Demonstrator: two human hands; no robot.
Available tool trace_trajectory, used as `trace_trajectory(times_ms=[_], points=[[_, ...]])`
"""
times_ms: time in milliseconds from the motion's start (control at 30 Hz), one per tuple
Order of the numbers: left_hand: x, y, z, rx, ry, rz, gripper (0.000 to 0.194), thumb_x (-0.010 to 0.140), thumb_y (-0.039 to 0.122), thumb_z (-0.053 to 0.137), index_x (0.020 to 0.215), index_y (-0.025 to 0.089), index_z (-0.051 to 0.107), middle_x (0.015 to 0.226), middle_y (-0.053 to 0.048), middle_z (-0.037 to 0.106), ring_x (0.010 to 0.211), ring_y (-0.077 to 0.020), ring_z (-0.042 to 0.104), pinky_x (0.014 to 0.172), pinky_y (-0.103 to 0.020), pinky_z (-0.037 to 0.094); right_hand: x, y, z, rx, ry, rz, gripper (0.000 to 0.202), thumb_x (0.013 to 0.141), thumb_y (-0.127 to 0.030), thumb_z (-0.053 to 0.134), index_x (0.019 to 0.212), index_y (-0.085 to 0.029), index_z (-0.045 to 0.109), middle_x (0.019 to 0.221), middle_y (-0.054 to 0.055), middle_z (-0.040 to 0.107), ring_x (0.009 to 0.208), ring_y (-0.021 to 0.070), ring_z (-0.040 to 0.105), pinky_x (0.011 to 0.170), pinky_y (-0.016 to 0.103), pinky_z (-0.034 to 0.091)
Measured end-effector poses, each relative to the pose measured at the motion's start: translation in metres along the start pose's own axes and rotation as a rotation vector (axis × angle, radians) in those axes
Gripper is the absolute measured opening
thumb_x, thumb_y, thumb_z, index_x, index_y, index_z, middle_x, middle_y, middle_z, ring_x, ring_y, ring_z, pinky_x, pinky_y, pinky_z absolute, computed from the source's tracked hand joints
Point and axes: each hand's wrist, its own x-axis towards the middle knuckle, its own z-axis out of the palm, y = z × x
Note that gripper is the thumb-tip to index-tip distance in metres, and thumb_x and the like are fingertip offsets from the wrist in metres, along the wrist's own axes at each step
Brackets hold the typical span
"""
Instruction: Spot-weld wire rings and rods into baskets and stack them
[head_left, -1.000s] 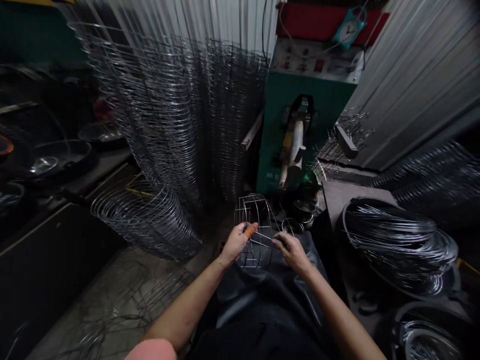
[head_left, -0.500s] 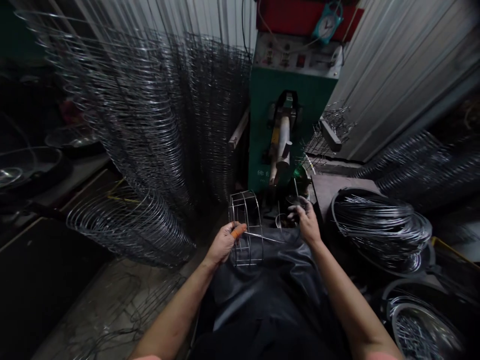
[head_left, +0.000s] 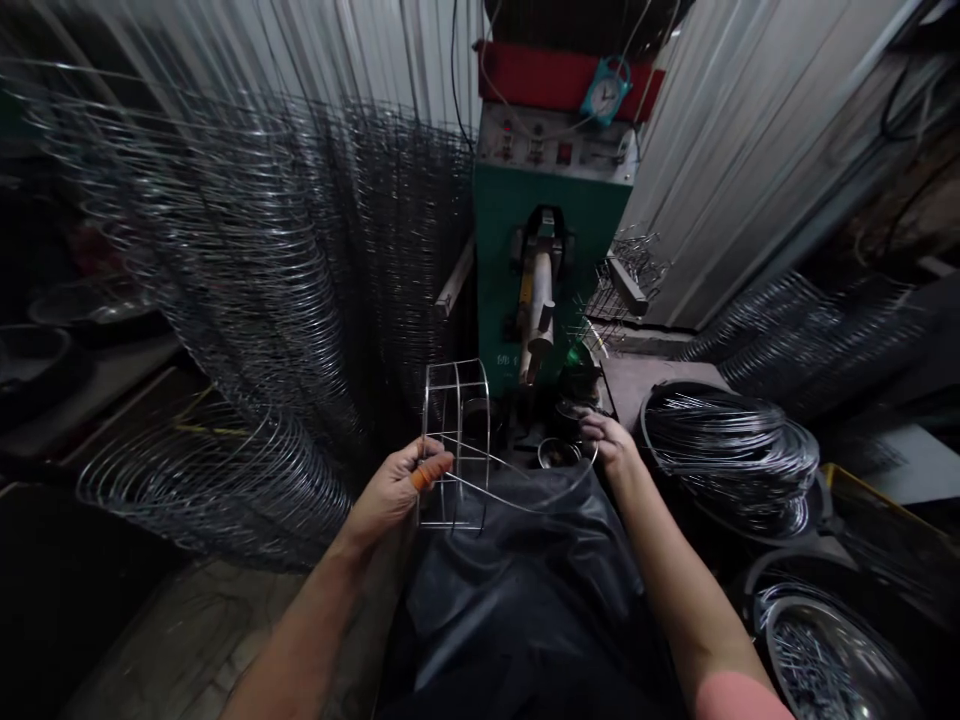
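Observation:
My left hand (head_left: 386, 492), with an orange cover on one finger, is closed on the left side of a small curved wire frame (head_left: 457, 386) made of hoops and crossbars. The frame stands upright over the black apron (head_left: 517, 590) on my lap. A thin bent wire (head_left: 551, 511) runs from beside my left fingers and curves up to my right hand (head_left: 611, 443). My right fingers are pinched around its far end. A small round dish (head_left: 559, 453) sits just left of the right hand. Part of the frame lies behind my left fingers.
Ahead stands a green machine (head_left: 495, 250) with a cylindrical arm (head_left: 541, 310); a blue clock (head_left: 606, 92) hangs above it. Tall stacks of wire rings (head_left: 292, 280) rise at left. At right are a basin of wires (head_left: 720, 430) and a bowl of short pieces (head_left: 814, 665).
The view has shifted, with the machine now lower and further left. The wire between my hands now shows as a wide curve reaching my right fingers. My left hand still holds the frame.

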Motion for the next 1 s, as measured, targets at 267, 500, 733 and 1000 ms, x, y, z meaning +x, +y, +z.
trace_trajectory(times_ms=[267,500,733,1000], points=[[0.025,-0.021,-0.014,0.183,0.068,0.029,0.029,0.066,0.045,0.068,0.067,0.017,0.061,0.067,0.0,0.054,0.064,-0.0132,0.047,0.058,-0.023,0.037,-0.064,-0.078,0.022,-0.552,-0.115,-0.288,0.022,0.074,-0.029,0.063,0.093,-0.019,0.063,0.063,-0.002,0.054,0.038,0.0048,0.036,0.031,0.016,0.029],[0.06,-0.025,0.009,-0.233,0.149,-0.143,0.041,0.052,0.046,0.077,0.068,0.015,0.054,0.064,0.002,0.053,0.05,-0.0058,0.04,0.046,-0.018,0.027,-0.041,-0.08,0.004,-1.197,-0.022,-0.817,0.025,0.075,-0.043,0.062,0.087,-0.022,0.07,0.084,0.004,0.067,0.08,0.0212,0.06,0.078,0.036,0.046],[0.093,-0.041,0.046,-0.327,0.098,-0.232,0.042,0.049,0.042,0.078,0.071,0.014,0.055,0.069,0.001,0.055,0.052,-0.0051,0.041,0.044,-0.016,0.024,0.028,-0.007,-0.023,-1.23,-0.038,-0.827,0.039,0.077,-0.058,0.053,0.078,-0.022,0.068,0.08,0.006,0.066,0.081,0.0235,0.057,0.079,0.039,0.041],[0.115,-0.052,0.066,-0.313,0.075,-0.274,0.043,0.046,0.042,0.078,0.067,0.014,0.052,0.067,0.0,0.055,0.049,-0.004,0.037,0.041,-0.016,0.019,0.045,0.013,-0.014,-1.355,-0.126,-0.873,0.032,0.087,-0.048,0.046,0.082,-0.024,0.067,0.077,0.004,0.063,0.081,0.0222,0.053,0.08,0.039,0.033]])
